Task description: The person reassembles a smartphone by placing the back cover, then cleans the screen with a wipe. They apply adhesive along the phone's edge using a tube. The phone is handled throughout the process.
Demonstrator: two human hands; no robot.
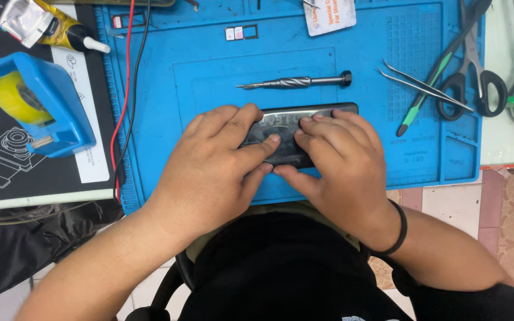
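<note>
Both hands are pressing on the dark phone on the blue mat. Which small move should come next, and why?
Probably slide the fingertips toward the phone's right end and press there. The left hand and right hand cover its left and middle parts, while the right end lies bare on the blue mat.

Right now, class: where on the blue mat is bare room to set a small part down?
Free: the mat between the screwdriver and card, and right of the phone below the tweezers. Crowded: the middle, under the left hand and right hand; the scissors corner.
</note>
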